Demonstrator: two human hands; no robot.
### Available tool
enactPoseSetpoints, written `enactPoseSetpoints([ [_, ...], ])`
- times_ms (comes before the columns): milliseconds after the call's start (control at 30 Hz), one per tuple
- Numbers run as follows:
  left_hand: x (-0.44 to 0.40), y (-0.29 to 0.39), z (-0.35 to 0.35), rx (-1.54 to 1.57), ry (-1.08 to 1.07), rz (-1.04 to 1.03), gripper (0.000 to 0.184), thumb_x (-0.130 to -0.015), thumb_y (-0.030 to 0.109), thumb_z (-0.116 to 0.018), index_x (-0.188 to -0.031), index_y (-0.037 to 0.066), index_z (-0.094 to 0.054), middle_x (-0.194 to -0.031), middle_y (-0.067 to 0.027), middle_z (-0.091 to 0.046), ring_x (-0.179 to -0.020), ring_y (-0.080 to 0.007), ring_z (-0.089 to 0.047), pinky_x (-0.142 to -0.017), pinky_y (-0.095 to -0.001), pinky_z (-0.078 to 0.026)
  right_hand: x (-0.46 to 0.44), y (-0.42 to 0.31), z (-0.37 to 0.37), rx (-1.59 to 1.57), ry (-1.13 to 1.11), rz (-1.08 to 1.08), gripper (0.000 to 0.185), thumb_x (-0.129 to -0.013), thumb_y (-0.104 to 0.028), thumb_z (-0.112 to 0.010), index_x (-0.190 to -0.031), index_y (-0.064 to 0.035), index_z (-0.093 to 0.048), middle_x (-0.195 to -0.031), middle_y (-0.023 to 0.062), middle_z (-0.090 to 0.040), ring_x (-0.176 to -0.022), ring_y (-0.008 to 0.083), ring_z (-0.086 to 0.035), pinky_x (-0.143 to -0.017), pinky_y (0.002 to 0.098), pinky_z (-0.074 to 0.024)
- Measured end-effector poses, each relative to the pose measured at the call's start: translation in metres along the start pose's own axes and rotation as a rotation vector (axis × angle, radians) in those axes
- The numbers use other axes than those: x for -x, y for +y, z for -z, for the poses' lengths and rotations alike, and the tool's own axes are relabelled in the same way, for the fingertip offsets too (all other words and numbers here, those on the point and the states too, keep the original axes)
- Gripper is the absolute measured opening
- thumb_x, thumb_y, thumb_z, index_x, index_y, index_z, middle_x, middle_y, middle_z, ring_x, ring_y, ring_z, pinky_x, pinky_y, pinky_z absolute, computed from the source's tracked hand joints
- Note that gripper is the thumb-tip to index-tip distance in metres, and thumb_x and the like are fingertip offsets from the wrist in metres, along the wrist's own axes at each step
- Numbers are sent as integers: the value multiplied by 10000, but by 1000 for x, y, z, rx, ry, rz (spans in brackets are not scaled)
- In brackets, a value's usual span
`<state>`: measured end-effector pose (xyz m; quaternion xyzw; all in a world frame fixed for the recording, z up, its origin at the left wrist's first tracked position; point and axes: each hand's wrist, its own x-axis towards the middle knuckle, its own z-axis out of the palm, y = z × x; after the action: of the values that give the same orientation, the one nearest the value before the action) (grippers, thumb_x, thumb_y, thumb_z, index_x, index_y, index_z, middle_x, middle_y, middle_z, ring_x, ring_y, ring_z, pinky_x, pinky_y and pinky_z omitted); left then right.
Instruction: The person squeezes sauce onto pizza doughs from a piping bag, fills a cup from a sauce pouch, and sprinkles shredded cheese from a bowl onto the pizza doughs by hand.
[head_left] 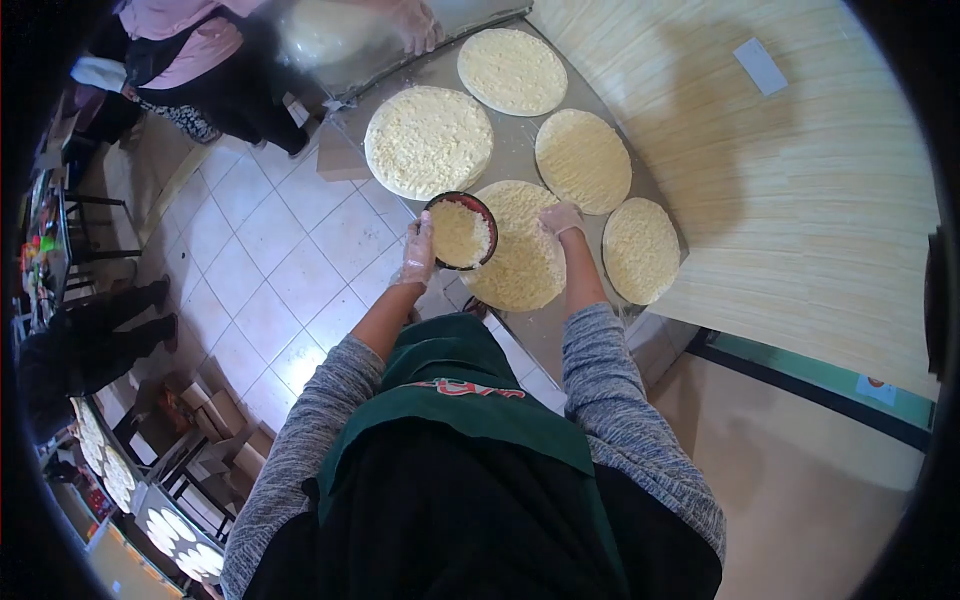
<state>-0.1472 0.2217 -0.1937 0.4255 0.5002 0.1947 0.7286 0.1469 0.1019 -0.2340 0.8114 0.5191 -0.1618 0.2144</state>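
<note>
My left hand (418,252), in a clear glove, grips the edge of a dark round bowl (481,206) with a red inside. Pale grated cheese-like crumbs (458,232) partly fill it. The bowl is over the left edge of a round pizza base (518,270) strewn with the same topping. On that base's upper right part rests my right hand (563,220), also gloved, with its fingers stretched onto the topping. Behind the bowl lies a thickly covered round base (430,143).
More topped bases lie at the back (512,72), right (583,162) and far right (640,250) of the metal table (515,140). A wood-patterned panel (800,190) borders it. A co-worker (205,60) stands back left, near a plastic-covered bulk (325,35). Boxes (215,415) stand lower left.
</note>
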Motion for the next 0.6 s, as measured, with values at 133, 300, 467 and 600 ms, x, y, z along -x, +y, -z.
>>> enactPoseSetpoints([
  [133, 12, 10, 12, 66, 18, -14, 720, -834, 591, -409, -1184, -38, -392, -1044, -185, -535, -946, -230, -532, -811, -326, -433, -20, -14, 16, 254, -108, -27, 283, -787, -317, -503, -941, -144, -666, -886, 108, -653, -831, 300, -627, -674, 397, -501],
  [300, 4, -5, 27, 80, 56, -14, 731, -831, 585, -424, -1192, -50, -382, -1051, -186, -530, -952, -229, -523, -830, -328, -423, -33, -40, 38, -75, 212, -193, 268, -780, -292, -520, -900, -107, -674, -882, 129, -647, -842, 289, -629, -706, 380, -502],
  [467, 3, -9, 31, 117, 74, -19, 734, -830, 582, -431, -1191, -55, -378, -1070, -182, -525, -968, -234, -519, -841, -324, -417, -49, -66, 30, -222, 124, -121, 254, -765, -203, -521, -878, -14, -649, -969, 209, -609, -856, 327, -613, -748, 390, -488],
  [600, -5, -19, 35, 214, 7, -9, 732, -831, 579, -433, -1190, -57, -379, -1073, -175, -525, -965, -231, -521, -839, -324, -419, -6, -78, 45, -433, 194, -341, 264, -763, -241, -514, -849, -45, -668, -894, 171, -636, -846, 312, -620, -733, 384, -487],
])
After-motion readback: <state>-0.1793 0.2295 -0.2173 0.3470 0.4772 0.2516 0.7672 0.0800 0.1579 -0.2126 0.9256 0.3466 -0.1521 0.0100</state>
